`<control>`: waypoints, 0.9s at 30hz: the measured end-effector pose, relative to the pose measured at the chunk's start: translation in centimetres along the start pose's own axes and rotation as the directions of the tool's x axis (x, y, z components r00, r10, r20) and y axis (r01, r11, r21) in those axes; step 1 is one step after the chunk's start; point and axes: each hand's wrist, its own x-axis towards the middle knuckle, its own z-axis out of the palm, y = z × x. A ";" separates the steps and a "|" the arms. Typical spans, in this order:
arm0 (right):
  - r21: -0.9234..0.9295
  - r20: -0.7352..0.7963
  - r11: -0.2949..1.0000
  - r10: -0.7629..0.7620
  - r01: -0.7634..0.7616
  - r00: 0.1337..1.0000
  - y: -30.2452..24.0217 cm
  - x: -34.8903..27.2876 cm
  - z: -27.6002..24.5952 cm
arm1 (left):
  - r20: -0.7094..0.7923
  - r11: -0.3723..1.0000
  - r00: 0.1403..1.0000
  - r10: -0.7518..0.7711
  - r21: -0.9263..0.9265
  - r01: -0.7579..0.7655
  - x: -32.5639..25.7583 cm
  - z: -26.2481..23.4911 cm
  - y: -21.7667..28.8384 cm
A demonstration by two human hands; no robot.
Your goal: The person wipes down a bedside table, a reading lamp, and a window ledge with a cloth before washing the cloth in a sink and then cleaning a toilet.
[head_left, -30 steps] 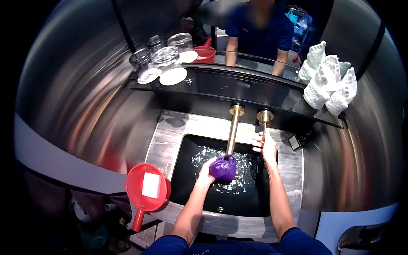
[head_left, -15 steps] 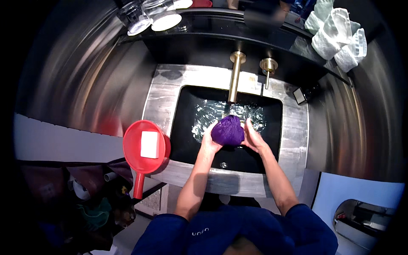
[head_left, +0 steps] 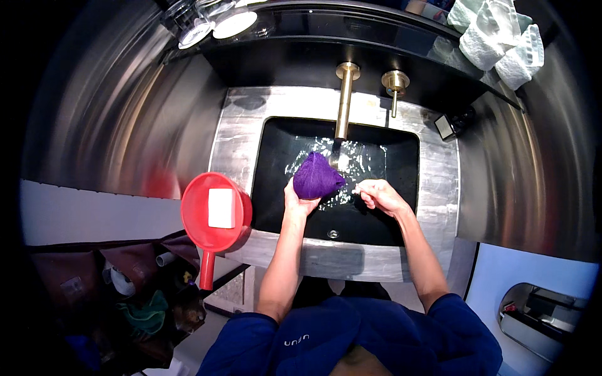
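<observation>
A wet-looking purple cloth (head_left: 315, 177), bunched into a rounded bundle, rests in my left hand (head_left: 300, 202), which cups it from below and the left side. It is over the black sink (head_left: 271, 216), left of the water falling from the brass spout (head_left: 343, 113). To the right of that water is my right hand (head_left: 382, 196), apart from the cloth. Its fingers are curled and pinched together; whatever is at the fingertips is too small to make out. Rippling water glints in the basin around both hands.
Left of the sink, a red long-handled dipper (head_left: 195, 229) holds a white block (head_left: 221, 208). A brass tap handle (head_left: 394, 86) is on the back wall. Rolled pale towels (head_left: 492, 41) and clear glasses (head_left: 235, 25) occupy the shelf. A hanging pocket organizer (head_left: 138, 263) is at lower left.
The purple cloth has moved left with my left hand, out from under the spout. My right hand has left the cloth's side, and its fingers have closed.
</observation>
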 end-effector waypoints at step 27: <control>0.438 -0.345 0.876 -0.042 0.201 0.938 0.6 2.9 0.4 | 0.051 0.990 0.997 -0.052 0.131 0.045 -1.7 0.3 0.1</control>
